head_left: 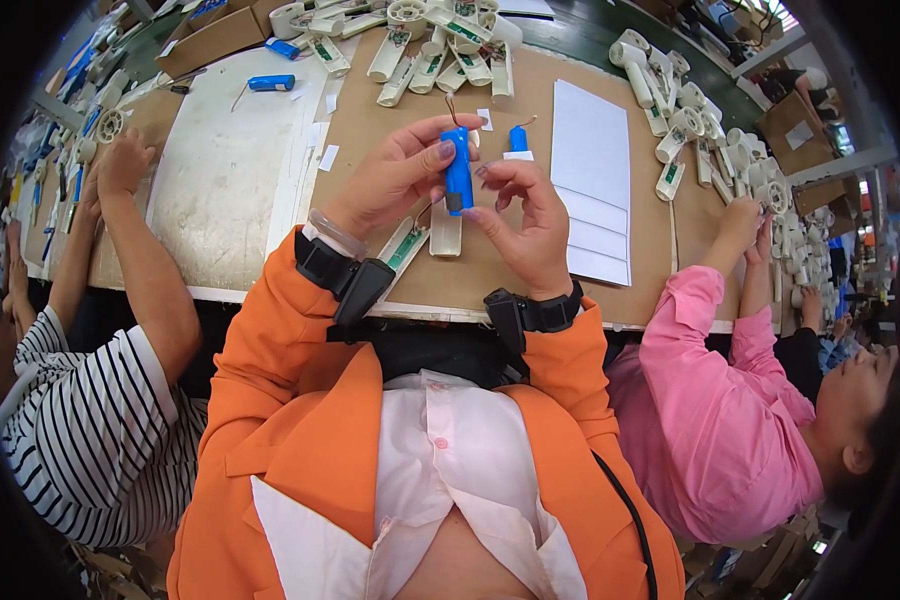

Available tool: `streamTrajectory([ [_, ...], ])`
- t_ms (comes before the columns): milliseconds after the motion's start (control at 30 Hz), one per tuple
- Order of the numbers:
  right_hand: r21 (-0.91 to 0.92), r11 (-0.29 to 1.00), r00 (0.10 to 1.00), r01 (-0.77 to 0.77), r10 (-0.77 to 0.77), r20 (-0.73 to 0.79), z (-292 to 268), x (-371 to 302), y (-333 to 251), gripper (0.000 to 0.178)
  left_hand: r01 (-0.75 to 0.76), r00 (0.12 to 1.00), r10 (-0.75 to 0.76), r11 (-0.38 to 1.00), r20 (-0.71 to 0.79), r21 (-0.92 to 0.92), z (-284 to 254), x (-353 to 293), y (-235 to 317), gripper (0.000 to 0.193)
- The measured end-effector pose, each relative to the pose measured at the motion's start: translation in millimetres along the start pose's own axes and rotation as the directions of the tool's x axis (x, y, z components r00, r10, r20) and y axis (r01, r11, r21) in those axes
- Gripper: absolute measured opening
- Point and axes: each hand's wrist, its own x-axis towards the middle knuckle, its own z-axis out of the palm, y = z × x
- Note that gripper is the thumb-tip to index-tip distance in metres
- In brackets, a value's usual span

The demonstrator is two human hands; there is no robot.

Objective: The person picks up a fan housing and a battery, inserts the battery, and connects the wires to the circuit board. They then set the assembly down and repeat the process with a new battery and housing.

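A blue wrapped battery pack [457, 160] stands upright in my left hand [395, 170], whose thumb and fingers close round its upper part. Thin wires rise from its top, and a dark patch covers part of its lower end. My right hand [530, 220] is at the pack's right side, fingers curved and apart, its thumb tip touching the lower end. Below lie a cream plastic housing with a green circuit board [405, 246] and a pale open shell half [446, 236], partly hidden by the pack and my left hand. A second blue battery pack [518, 138] lies just beyond my right hand.
Cream housings with circuit boards [450, 60] pile up at the back, and more [685, 130] at the right. White sheets [590, 180] lie right of my hands; a worn white board [230, 160] lies left. Co-workers in striped [100, 430] and pink [720, 420] tops sit on either side.
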Motion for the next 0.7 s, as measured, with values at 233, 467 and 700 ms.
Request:
streamTrajectory([
  [233, -0.228, 0.966, 0.992, 0.124, -0.114, 0.055, 0, 9, -15, 0.068, 0.037, 0.997, -0.039, 0.999, 0.064, 0.037, -3, -2, -1, 0.052],
  [467, -0.2, 0.968, 0.985, 0.15, -0.13, 0.114, -1, 7, -13, 0.07, 0.117, 0.984, -0.118, 0.993, 0.135, 0.018, -5, -7, 4, 0.057],
  [700, -0.169, 0.978, 0.991, 0.124, -0.113, 0.069, 3, 8, -15, 0.068, 0.109, 0.985, -0.127, 0.983, 0.12, 0.146, -2, -5, 4, 0.058],
])
